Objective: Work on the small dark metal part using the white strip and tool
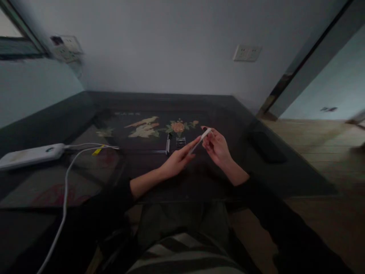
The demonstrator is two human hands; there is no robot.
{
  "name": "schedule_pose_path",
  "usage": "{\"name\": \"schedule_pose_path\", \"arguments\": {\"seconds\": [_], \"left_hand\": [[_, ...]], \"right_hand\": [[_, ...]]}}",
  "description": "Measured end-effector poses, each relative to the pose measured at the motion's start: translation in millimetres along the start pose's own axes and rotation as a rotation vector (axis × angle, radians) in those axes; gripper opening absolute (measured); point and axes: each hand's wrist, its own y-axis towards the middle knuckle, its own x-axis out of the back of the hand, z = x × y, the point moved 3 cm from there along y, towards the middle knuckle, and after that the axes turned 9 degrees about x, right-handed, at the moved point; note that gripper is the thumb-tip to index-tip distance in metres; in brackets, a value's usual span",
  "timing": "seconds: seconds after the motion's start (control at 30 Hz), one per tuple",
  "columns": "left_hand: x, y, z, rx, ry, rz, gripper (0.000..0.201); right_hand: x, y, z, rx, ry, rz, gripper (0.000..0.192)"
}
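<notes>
dim room | white wall (171,45) | dark table (137,171) | wood floor (322,152)

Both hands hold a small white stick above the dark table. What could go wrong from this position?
1. The white stick is pinched only by fingertips of the left hand and right hand; it might slip and fall onto the table.
2. If dropped, it could hit the small clear box and dark pen-like item just below.
3. The light is dim, so fine handling may be imprecise.

The place is a home room: a dark glass table (85,179) with floral inlay (159,128), wall sockets (246,53), wood floor (322,160), and a doorway (336,76).
</notes>
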Motion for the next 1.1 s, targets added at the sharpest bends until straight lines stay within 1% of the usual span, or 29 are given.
{"name": "schedule_pose_path", "arguments": {"seconds": [0.17, 0.37, 0.67, 0.87, 1.0, 1.1], "left_hand": [[4.6, 1.8, -2.1, 0.002, 0.058, -0.074, 0.056], [6.0, 4.6, -2.5, -0.004, 0.083, -0.098, 0.056], [0.5, 0.5, -5.5, 0.001, 0.022, -0.046, 0.057], [3.4, 3.4, -1.0, 0.007, 0.017, -0.100, 0.057], [0.9, 2.3, -2.8, -0.012, 0.035, -0.059, 0.056], [1.2, 2.6, -3.0, -0.011, 0.037, -0.073, 0.056]], "right_hand": [[0.9, -0.2, -2.1, 0.011, -0.032, 0.048, 0.036], [2.5, 0.3, -2.6, -0.011, -0.055, 0.056, 0.037], [0.9, -0.8, -2.0, 0.000, -0.034, 0.081, 0.038], [-2.1, -1.1, 0.5, -0.003, -0.049, 0.084, 0.036], [-2.4, -1.4, 1.1, -0.002, -0.022, 0.070, 0.038], [-1.6, -1.5, 0.4, -0.001, -0.015, 0.072, 0.036]]}}
